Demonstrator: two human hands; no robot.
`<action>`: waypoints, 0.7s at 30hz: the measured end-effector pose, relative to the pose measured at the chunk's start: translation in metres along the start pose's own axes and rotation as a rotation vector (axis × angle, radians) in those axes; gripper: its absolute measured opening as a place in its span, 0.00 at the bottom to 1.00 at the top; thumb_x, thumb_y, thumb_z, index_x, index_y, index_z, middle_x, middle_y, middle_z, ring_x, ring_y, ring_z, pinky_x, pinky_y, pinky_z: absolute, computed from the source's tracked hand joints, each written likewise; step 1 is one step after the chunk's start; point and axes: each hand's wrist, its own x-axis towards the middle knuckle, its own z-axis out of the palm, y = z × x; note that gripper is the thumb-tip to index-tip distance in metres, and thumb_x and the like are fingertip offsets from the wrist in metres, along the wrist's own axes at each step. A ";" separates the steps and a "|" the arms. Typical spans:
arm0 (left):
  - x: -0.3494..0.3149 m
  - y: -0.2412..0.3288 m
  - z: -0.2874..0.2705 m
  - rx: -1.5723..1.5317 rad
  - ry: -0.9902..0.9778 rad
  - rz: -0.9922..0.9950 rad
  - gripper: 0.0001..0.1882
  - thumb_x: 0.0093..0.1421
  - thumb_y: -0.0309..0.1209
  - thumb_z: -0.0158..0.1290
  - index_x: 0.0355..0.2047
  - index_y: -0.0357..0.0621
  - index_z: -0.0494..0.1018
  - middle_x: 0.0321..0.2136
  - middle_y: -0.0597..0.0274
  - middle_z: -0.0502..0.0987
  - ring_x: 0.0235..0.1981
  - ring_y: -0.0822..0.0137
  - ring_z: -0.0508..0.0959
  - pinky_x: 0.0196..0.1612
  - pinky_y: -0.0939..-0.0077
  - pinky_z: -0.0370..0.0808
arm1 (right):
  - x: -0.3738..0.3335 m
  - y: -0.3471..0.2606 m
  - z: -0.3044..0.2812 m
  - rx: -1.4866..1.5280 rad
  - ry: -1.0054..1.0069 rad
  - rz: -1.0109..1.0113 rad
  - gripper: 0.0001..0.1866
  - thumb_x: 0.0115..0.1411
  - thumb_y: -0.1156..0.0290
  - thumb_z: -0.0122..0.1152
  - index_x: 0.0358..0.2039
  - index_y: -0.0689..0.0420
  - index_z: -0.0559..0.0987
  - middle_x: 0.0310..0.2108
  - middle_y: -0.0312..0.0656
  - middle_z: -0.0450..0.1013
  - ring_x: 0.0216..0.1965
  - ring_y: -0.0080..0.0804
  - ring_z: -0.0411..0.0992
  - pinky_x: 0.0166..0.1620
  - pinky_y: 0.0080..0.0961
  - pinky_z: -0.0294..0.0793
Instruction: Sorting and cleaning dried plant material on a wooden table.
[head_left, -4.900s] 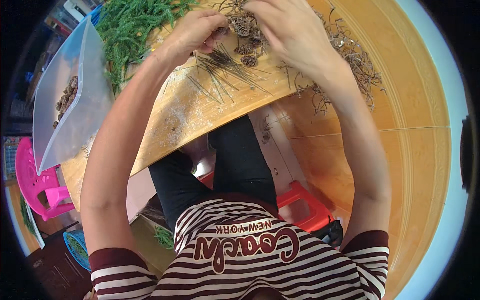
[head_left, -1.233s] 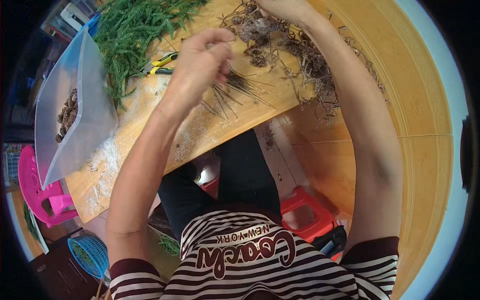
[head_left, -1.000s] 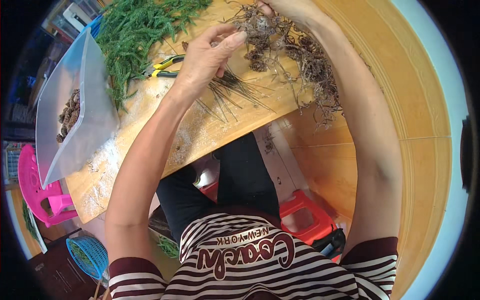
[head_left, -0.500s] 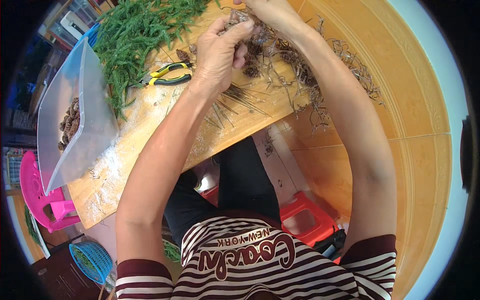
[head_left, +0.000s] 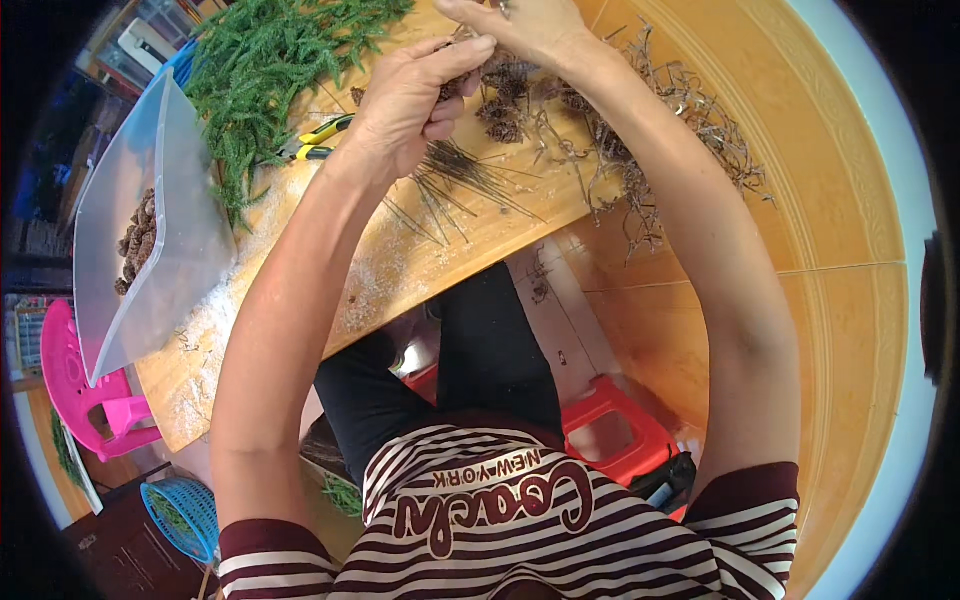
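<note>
My left hand (head_left: 412, 98) is closed around a brown pine cone (head_left: 450, 90), mostly hidden by the fingers. Just above and right of it, my right hand (head_left: 530, 32) reaches across toward the cone, its fingers bent together at the top edge; what they pinch is hidden. More pine cones (head_left: 503, 128) lie on the table close beside the hands. Under my left wrist a bundle of thin dark wire-like stems (head_left: 462, 172) fans out. Yellow-and-black pliers (head_left: 326, 130) lie partly behind my left forearm.
Green artificial-looking sprigs (head_left: 285, 70) are heaped at the far left of the wooden table (head_left: 380, 280). A clear plastic bin (head_left: 190, 240) holding pine cones (head_left: 138, 240) stands at the left edge. Dry curly twigs (head_left: 690, 120) spread at right. Below are a red stool (head_left: 640, 450) and blue basket (head_left: 180, 520).
My left hand has shifted left and slightly down with the pine cone, now covering part of the pliers. My right hand has moved left and stays close to it.
</note>
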 end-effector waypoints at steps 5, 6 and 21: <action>-0.012 -0.002 0.014 0.027 0.021 -0.202 0.08 0.58 0.35 0.59 0.30 0.47 0.72 0.17 0.73 0.67 0.13 0.83 0.56 0.14 0.85 0.48 | 0.007 0.034 0.021 -0.527 0.264 -0.101 0.17 0.58 0.59 0.58 0.20 0.60 0.77 0.19 0.50 0.74 0.25 0.43 0.77 0.30 0.40 0.75; -0.014 -0.004 0.014 0.027 0.021 -0.204 0.08 0.58 0.35 0.59 0.30 0.47 0.72 0.17 0.73 0.67 0.13 0.83 0.56 0.14 0.85 0.48 | 0.006 0.038 0.020 -0.605 0.199 -0.132 0.16 0.56 0.61 0.59 0.20 0.60 0.77 0.20 0.50 0.75 0.26 0.44 0.77 0.30 0.40 0.75; -0.031 0.000 0.010 0.213 0.032 -0.308 0.09 0.57 0.34 0.56 0.25 0.43 0.73 0.14 0.73 0.66 0.13 0.82 0.58 0.16 0.82 0.52 | 0.010 0.046 0.026 -0.897 -0.254 -0.268 0.10 0.46 0.64 0.62 0.20 0.59 0.79 0.20 0.49 0.75 0.26 0.44 0.77 0.28 0.42 0.76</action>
